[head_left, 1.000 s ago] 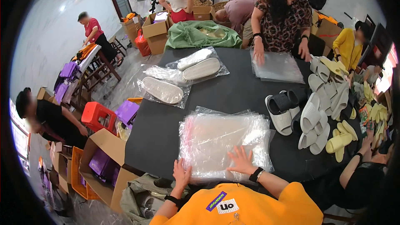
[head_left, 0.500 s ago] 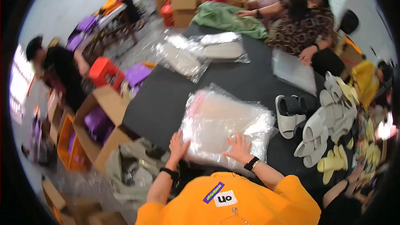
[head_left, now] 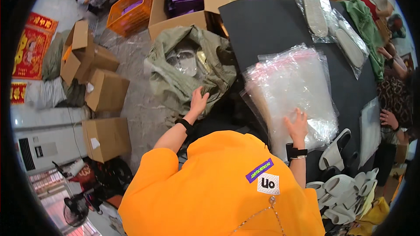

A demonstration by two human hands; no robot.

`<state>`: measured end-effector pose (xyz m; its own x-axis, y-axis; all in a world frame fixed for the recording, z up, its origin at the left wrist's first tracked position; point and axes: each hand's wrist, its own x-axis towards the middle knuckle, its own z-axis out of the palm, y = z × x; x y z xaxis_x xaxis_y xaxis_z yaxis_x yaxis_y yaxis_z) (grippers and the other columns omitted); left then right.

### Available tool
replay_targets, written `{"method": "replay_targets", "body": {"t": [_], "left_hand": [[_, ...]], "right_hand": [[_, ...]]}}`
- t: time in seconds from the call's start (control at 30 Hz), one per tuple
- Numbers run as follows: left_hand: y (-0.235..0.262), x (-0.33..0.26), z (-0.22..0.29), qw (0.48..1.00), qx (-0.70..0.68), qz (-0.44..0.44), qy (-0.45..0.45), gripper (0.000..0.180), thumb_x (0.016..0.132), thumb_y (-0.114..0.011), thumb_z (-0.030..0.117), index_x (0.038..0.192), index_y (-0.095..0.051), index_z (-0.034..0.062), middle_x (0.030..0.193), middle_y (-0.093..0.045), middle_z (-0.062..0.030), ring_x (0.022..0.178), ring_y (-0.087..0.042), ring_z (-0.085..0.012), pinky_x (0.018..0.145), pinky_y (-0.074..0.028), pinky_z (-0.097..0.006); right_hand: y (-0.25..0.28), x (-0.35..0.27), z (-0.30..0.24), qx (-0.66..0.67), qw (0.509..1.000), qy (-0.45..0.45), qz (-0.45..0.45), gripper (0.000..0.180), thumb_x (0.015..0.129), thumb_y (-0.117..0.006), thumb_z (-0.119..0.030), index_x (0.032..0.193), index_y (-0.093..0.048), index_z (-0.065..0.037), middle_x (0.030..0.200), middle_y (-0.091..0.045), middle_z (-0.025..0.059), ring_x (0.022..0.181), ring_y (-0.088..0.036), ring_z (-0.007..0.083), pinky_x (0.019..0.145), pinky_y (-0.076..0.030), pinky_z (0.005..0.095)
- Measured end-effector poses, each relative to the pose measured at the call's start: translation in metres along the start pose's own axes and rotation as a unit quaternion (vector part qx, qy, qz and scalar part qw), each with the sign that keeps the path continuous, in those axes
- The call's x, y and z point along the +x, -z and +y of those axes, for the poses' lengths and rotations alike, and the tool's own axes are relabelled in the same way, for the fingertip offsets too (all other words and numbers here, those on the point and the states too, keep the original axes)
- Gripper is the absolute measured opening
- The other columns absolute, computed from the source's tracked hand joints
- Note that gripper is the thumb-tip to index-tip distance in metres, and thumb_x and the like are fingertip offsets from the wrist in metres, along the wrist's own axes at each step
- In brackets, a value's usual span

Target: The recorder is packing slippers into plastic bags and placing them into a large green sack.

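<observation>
A stack of clear plastic bags [head_left: 297,83] with pinkish top edges lies on the dark table. My right hand [head_left: 297,126] rests open on the near part of the stack, fingers spread. My left hand [head_left: 200,102] is off the table, at the near side of a grey-green woven sack [head_left: 168,88], with its fingers apart and nothing visible in them. The sack's mouth gapes, and pale slippers in clear wrapping [head_left: 186,62] show inside. Whether my left fingertips touch the sack cloth I cannot tell.
Bagged pale slippers [head_left: 316,13] lie at the table's far side. Loose slippers [head_left: 339,192] are heaped near right. Another person's hand [head_left: 388,118] is beside a flat pile of clear bags [head_left: 369,133]. Cartons [head_left: 107,137] and an orange crate [head_left: 131,11] stand on the floor.
My view has swung left toward the sack. My left hand has left the edge of the bag stack and reached over to the sack. My right hand stays on the stack.
</observation>
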<state>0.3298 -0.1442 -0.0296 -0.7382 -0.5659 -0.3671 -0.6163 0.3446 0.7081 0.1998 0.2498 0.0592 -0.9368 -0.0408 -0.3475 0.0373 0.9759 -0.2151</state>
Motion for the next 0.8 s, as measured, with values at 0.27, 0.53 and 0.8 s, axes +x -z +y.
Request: {"method": "replay_targets", "body": {"t": [0.27, 0.53, 0.8], "left_hand": [[0.003, -0.026, -0.066, 0.990, -0.018, 0.037, 0.133, 0.060, 0.082, -0.059, 0.021, 0.135, -0.033, 0.0067, 0.141, -0.022, -0.0205, 0.128, -0.028, -0.0371, 0.101, -0.031, -0.044], [0.045, 0.051, -0.053, 0.924, 0.128, 0.267, 0.241, 0.078, 0.079, -0.063, 0.034, 0.140, -0.018, 0.0166, 0.146, -0.010, -0.0221, 0.129, -0.021, -0.0423, 0.098, -0.027, -0.055], [0.070, 0.151, -0.088, 0.893, 0.133, 0.283, 0.324, 0.112, 0.066, -0.063, 0.067, 0.143, -0.005, 0.0094, 0.139, -0.016, -0.0315, 0.120, -0.032, -0.0499, 0.093, -0.035, -0.056]], "right_hand": [[0.012, 0.002, 0.002, -0.036, 0.998, 0.047, 0.024, 0.064, 0.076, -0.063, -0.047, 0.130, -0.044, -0.020, 0.138, -0.036, 0.0146, 0.121, -0.042, 0.0357, 0.092, -0.038, 0.0527], [0.035, -0.015, -0.020, -0.051, 0.995, 0.057, 0.057, 0.057, 0.078, -0.062, -0.041, 0.127, -0.047, -0.015, 0.134, -0.041, 0.0152, 0.118, -0.044, 0.0343, 0.091, -0.038, 0.0505], [0.045, -0.025, -0.021, 0.072, 0.994, 0.050, 0.072, 0.050, 0.079, -0.064, -0.034, 0.119, -0.052, -0.006, 0.122, -0.048, 0.0184, 0.112, -0.048, 0.0354, 0.091, -0.042, 0.0405]]}}
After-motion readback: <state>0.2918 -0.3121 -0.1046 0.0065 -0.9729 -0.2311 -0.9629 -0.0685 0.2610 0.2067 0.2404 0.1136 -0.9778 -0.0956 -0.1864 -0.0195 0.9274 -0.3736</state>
